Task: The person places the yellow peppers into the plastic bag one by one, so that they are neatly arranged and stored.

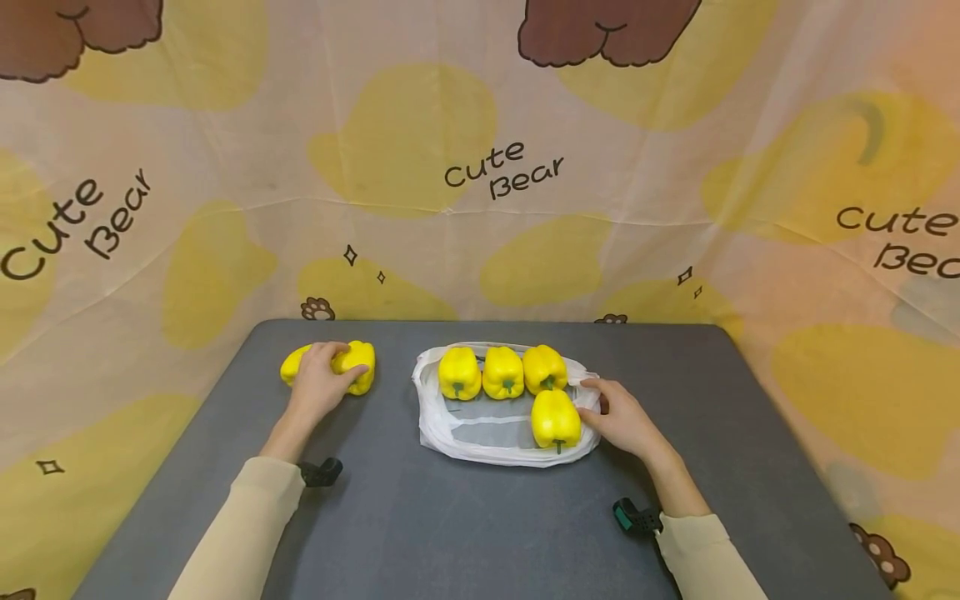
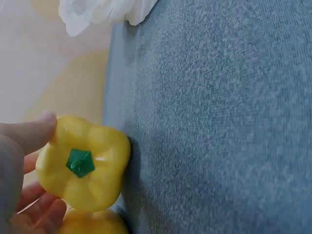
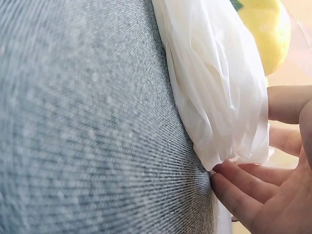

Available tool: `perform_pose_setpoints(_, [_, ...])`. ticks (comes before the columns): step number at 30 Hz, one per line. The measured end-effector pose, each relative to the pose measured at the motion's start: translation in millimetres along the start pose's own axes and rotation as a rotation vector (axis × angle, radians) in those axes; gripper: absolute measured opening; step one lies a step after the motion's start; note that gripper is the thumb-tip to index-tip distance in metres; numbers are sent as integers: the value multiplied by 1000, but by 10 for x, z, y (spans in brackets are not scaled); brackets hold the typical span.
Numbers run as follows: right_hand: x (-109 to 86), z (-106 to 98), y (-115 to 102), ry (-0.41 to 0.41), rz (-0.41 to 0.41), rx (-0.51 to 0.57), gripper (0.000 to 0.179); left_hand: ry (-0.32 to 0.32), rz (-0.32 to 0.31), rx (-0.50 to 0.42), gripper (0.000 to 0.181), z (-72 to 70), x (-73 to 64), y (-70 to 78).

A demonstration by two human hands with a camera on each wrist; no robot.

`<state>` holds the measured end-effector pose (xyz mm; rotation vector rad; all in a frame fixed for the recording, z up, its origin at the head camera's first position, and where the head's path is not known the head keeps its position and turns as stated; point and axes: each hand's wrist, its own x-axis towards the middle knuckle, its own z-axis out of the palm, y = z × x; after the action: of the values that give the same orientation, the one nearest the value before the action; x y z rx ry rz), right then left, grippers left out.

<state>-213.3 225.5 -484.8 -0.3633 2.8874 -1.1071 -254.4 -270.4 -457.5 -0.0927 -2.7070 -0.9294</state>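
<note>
At the far left of the table, my left hand (image 1: 321,383) grips a yellow bell pepper (image 1: 362,367), thumb on one side and fingers on the other. Its green stem (image 2: 80,163) faces the left wrist camera. A second yellow pepper (image 1: 291,367) lies just beyond the hand, partly hidden by it. A white plastic bag (image 1: 435,433) stands mid-table with its mouth spread wide. Inside are three peppers (image 1: 502,372) in a back row and one pepper (image 1: 555,417) at front right. My right hand (image 1: 622,417) holds the bag's right rim, fingers outside against the crumpled plastic (image 3: 214,83).
The grey table (image 1: 480,525) has its far edge close behind the bag and the peppers. A printed cloth backdrop (image 1: 405,142) hangs behind and at both sides. Dark straps (image 1: 321,472) circle the wrists beside the pale sleeves.
</note>
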Motion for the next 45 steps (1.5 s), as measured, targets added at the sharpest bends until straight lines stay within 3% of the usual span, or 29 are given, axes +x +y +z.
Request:
perform_pose_setpoints(20, [-3, 8, 19, 5, -2, 7, 56, -49, 15, 29, 60, 52, -6, -8])
perform_pose_setpoints(30, [7, 9, 16, -1, 8, 5, 55, -29, 30, 19, 60, 77, -15, 13])
perform_pose_setpoints(36, [14, 9, 6, 1, 1, 6, 56, -19, 55, 7, 60, 97, -37, 115])
perform_pose_setpoints(45, [10, 1, 16, 4, -10, 9, 54, -18, 93, -6, 58, 94, -74, 387])
